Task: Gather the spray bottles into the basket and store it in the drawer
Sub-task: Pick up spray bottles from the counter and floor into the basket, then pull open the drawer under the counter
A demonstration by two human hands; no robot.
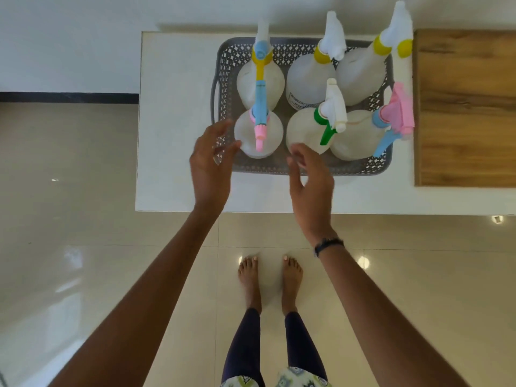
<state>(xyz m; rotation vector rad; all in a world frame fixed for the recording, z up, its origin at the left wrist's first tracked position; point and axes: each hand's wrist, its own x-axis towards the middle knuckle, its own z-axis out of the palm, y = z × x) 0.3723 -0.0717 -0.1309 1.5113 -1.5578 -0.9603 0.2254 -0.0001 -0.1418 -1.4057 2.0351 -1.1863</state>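
With our left hand [212, 163] and right hand [308, 180] open and empty (no grip yet), lifting the basket [279, 166] unevenly could topple the six tall spray bottles [258, 135].

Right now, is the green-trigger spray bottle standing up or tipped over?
Standing up: the green-trigger spray bottle sits base-down in the grey basket, nozzle on top.

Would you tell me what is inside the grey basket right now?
Six spray bottles stand upright in the basket, in two rows of three. They cover most of its floor, so anything beneath them cannot be seen.
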